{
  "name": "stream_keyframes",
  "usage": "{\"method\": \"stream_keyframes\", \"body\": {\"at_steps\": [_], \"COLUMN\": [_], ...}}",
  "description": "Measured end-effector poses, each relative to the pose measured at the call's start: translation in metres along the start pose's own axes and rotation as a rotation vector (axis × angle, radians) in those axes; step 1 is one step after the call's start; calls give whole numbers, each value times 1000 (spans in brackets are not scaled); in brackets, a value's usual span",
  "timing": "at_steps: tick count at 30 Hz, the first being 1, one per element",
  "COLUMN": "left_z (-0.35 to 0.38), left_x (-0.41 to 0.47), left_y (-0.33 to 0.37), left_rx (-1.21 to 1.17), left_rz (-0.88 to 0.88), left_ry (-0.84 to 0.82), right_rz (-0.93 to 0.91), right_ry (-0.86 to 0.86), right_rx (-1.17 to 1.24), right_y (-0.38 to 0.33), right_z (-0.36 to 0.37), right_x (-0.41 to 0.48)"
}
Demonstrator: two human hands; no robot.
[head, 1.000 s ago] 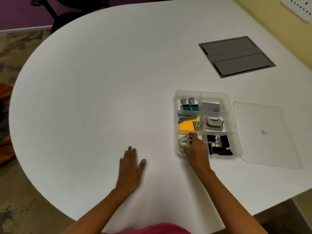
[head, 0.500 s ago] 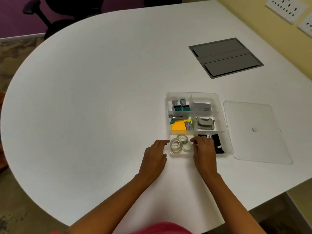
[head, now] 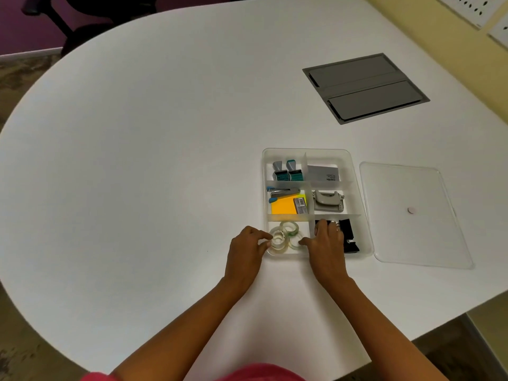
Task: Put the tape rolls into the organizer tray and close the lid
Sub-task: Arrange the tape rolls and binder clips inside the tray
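A clear organizer tray (head: 357,188) sits on the white table, split into several compartments. Three clear tape rolls (head: 284,236) lie in its near-left compartment. My left hand (head: 246,250) rests at the tray's near-left corner, fingertips pinching the nearest roll. My right hand (head: 325,243) lies over the near middle divider, thumb touching the right-hand roll, fingers over the black clips. The clear lid (head: 412,215) lies flat on the table to the right of the tray, apart from it.
Other compartments hold stamps (head: 287,171), a stapler and yellow notes (head: 284,206), a grey punch (head: 328,200), a card and black binder clips (head: 349,239). A grey cable hatch (head: 365,88) is set in the table at the far right. A black chair (head: 82,17) stands beyond the table.
My left hand came from flat on the table at the left up to the tray's corner and onto the tape rolls. My right hand shifted slightly right over the divider.
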State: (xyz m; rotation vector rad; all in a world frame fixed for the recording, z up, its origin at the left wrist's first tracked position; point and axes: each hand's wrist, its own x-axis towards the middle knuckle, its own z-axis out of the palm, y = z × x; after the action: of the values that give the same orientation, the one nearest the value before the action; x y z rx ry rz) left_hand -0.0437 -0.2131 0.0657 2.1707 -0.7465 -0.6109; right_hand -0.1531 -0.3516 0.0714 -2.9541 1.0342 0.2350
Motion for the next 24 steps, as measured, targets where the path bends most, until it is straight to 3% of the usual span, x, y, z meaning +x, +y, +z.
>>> {"method": "stream_keyframes", "body": {"at_steps": [11,18,24], "left_z": [2,1,2], "left_x": [3,4,5], "left_y": [-5,-6,-7], "left_rx": [5,-5,49], "left_rz": [0,0,-23], "left_ry": [-16,-13,-18], "right_rz": [-45,-2,-129], "right_ry": [56,177,109], "right_rx": [-88,122,75], "right_y": [11,2,-8], "right_z": [3,-7,-8], "right_x": [-5,9,27]}}
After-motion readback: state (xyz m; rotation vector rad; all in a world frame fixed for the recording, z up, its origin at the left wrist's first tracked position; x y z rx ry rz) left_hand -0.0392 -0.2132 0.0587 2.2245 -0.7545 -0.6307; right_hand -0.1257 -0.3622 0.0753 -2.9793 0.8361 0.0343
